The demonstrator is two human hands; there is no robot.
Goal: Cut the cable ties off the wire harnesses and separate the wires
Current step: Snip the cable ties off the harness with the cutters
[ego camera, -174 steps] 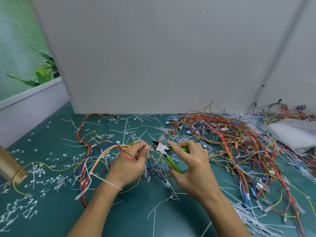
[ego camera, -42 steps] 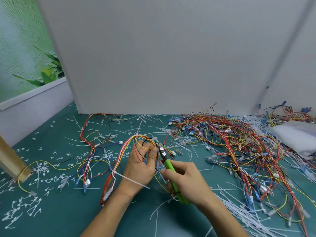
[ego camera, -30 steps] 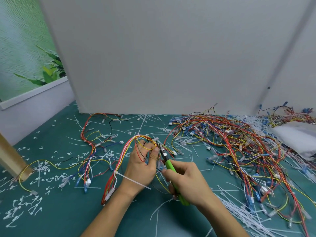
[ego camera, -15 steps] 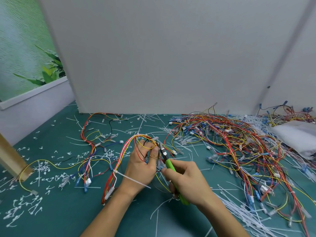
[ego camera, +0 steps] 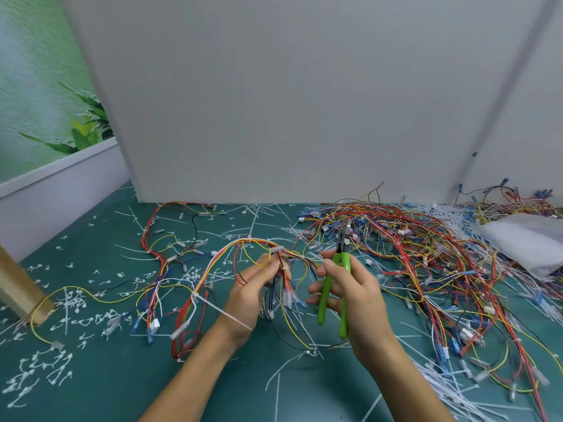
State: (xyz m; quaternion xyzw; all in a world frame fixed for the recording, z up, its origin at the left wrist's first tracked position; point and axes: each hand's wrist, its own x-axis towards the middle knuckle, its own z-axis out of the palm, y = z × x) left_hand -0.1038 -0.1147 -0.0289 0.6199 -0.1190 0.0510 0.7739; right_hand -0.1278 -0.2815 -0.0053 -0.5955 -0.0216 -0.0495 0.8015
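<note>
- Risk: wire insulation may be nicked if the uncut cable tie (ego camera: pixel 222 313), centre-left, is cut with strands caught in the blades.
- Harness (ego camera: pixel 225 247), centre: arched red-yellow bundle, pinched by left hand (ego camera: pixel 253 287) fingertips.
- Cutters (ego camera: pixel 328 286), just right of centre: gripped by curled right hand (ego camera: pixel 356 293) fingers, handles spread, tip pointed up.

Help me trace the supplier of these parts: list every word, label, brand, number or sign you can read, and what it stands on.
No readable text anywhere in view.
Green-handled cutters in the right hand: no brand visible.
White connector housing on the multicoloured wire harness pinched by the left hand: markings, if any, too small to read.
Crumpled white plastic bag and grey partition board: blank.
</note>
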